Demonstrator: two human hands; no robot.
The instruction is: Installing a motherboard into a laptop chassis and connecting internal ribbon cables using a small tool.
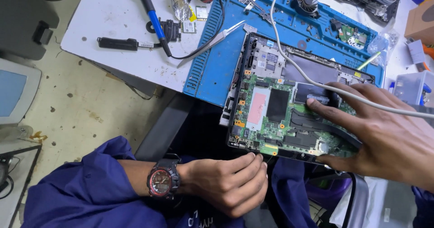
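A blue repair mat (pixel 212 69) covers the white bench, and an opened laptop chassis (pixel 289 97) lies half on it, its near edge overhanging toward the person's lap and its long axis running left to right across the view. The right hand (pixel 384 137) lies flat on the green motherboard (pixel 280 119), fingers spread wide, pressing near the black heat pipe (pixel 316 121). The left hand (pixel 230 182), nearly closed, pinches something too small to tell at the chassis's near edge, just below the board.
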